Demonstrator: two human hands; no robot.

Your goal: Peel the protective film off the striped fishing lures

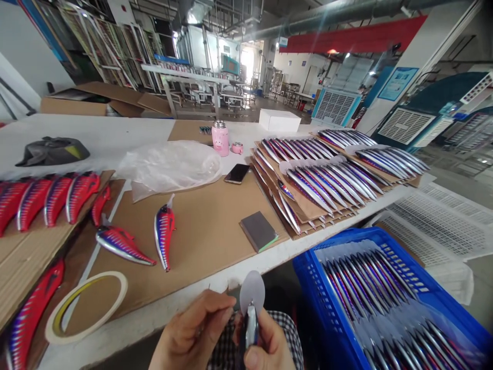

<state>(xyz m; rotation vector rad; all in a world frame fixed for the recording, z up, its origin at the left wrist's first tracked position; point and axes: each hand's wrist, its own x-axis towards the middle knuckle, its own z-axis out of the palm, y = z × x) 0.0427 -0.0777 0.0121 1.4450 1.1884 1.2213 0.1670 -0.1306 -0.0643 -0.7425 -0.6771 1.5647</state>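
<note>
Both my hands are low at the bottom centre, over my lap. My left hand (194, 334) is closed, its fingers pinched at the base of a fishing lure (251, 324) with a clear oval lip (252, 292) that points up. My right hand (269, 347) is wrapped round the same lure's silver body. On the brown cardboard (208, 226) ahead lie two red-and-blue striped lures (164, 234) (122, 245). A blue crate (308, 267) full of slim silver-blue lures stands at my right.
A tape ring (87, 306) lies at the lower left. More red lures (50, 198) sit on cardboard at the left. A grey sanding block (259, 231), a phone (236, 173), a plastic bag (171, 165), a pink bottle (220, 137) and stacked cardboard sheets of slim lures (327, 177) lie further off.
</note>
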